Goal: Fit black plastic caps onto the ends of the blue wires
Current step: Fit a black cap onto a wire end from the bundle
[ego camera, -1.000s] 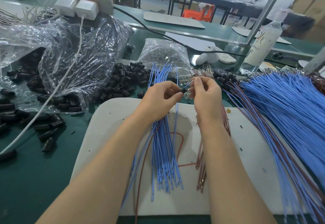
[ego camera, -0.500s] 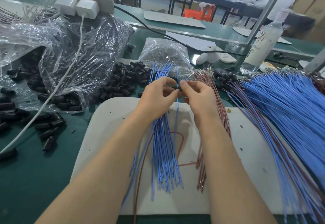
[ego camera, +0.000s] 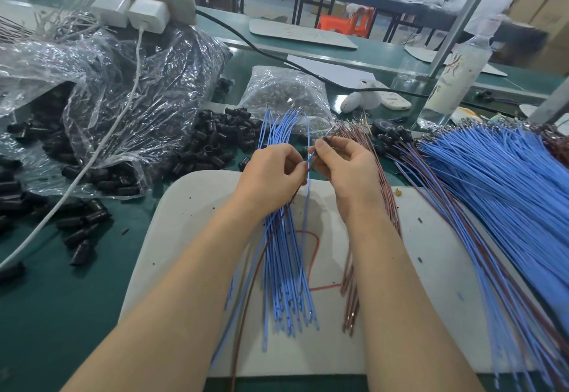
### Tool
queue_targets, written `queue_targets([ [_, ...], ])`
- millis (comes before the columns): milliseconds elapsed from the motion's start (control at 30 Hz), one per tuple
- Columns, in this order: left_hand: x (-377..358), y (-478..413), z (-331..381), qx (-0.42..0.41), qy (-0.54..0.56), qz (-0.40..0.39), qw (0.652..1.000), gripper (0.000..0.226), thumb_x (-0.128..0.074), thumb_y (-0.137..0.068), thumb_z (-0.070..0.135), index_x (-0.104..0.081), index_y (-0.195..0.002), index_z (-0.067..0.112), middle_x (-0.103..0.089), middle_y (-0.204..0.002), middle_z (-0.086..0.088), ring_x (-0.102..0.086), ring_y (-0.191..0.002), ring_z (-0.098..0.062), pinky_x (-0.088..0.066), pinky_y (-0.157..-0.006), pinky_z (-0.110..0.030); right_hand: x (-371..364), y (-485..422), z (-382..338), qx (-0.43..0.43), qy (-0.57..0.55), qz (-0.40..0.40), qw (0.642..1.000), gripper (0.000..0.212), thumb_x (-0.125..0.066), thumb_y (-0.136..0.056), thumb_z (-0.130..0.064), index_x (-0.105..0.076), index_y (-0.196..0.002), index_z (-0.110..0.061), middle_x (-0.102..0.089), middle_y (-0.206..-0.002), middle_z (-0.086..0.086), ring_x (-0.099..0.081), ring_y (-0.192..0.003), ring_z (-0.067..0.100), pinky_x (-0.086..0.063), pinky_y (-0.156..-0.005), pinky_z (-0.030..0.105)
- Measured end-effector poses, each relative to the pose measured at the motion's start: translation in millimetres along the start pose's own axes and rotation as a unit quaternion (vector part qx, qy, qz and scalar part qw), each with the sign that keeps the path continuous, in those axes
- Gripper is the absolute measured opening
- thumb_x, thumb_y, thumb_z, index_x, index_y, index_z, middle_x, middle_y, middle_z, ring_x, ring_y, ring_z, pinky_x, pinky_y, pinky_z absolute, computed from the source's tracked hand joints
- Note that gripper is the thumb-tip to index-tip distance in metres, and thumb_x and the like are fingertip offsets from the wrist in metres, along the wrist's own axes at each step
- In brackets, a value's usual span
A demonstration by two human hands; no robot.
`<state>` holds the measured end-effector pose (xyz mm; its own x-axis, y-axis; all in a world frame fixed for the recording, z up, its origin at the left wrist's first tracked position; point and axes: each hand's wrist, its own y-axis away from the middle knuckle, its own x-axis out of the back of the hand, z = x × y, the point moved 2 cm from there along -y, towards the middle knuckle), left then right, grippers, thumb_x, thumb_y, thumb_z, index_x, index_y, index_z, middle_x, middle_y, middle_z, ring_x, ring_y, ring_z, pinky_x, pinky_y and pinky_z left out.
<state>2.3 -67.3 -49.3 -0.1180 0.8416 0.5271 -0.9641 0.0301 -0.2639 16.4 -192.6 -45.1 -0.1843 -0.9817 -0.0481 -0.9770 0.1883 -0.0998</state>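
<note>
Where the white mat [ego camera: 191,268] lies nearest: blue wires [ego camera: 286,283] fanned across it.
Left hand [ego camera: 271,176]: at the mat's far edge, curled round the bundle.
Right hand [ego camera: 348,169]: beside it, pinching one wire's tip; cap hidden.
Black caps [ego camera: 215,145]: heaped just beyond the mat.
Risk: a crooked push could bend the tip or drop the cap.
Change: fingertips, pressed together before, now slightly apart.

Forearms reach forward; left hand [ego camera: 271,176] and right hand [ego camera: 349,171] curled, fingertips pinching, almost touching.
</note>
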Motion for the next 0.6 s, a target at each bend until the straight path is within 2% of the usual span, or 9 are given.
queue_targets([
  [167,1.8,1.1,2.7,0.001,-0.003,-0.007,1.000,0.012,-0.057,-0.090,0.018,-0.066,-0.084,0.013,-0.071,-0.069,0.005,-0.067,-0.069,-0.011,-0.055,-0.076,-0.037,1.2,-0.4,-0.6,0.002,-0.003,0.012,1.000,0.010,-0.069,-0.085,-0.009,-0.064,-0.085,-0.018,-0.069,-0.090,0.007,-0.065,-0.087,0.018,-0.055,-0.086,0.033],
  [400,2.3,2.5,5.0,0.000,0.004,-0.011,1.000,0.012,-0.056,-0.089,0.015,-0.065,-0.081,0.014,-0.070,-0.067,0.005,-0.067,-0.067,-0.011,-0.056,-0.075,-0.036,0.5,0.0,-2.2,0.011,-0.010,0.011,1.000,0.012,-0.066,-0.087,-0.006,-0.064,-0.084,-0.018,-0.069,-0.086,0.004,-0.064,-0.081,0.012,-0.051,-0.075,0.023],
  [500,1.3,2.6,4.7,-0.001,-0.019,-0.023,1.000,0.013,-0.056,-0.088,0.014,-0.066,-0.081,0.011,-0.071,-0.068,0.004,-0.068,-0.068,-0.015,-0.056,-0.076,-0.037,2.4,-1.6,-2.5,0.010,-0.034,0.024,0.999,0.007,-0.063,-0.089,-0.005,-0.065,-0.094,-0.009,-0.069,-0.091,0.010,-0.063,-0.082,0.013,-0.050,-0.073,0.021],
  [600,1.0,3.0,4.5,-0.002,-0.028,-0.029,0.999,0.013,-0.056,-0.088,0.015,-0.066,-0.081,0.011,-0.071,-0.067,0.005,-0.068,-0.067,-0.016,-0.056,-0.075,-0.037,4.1,-2.1,-1.8,0.005,-0.035,0.029,0.999,0.017,-0.062,-0.089,-0.005,-0.063,-0.106,-0.002,-0.068,-0.097,0.014,-0.063,-0.085,0.015,-0.050,-0.074,0.021],
])
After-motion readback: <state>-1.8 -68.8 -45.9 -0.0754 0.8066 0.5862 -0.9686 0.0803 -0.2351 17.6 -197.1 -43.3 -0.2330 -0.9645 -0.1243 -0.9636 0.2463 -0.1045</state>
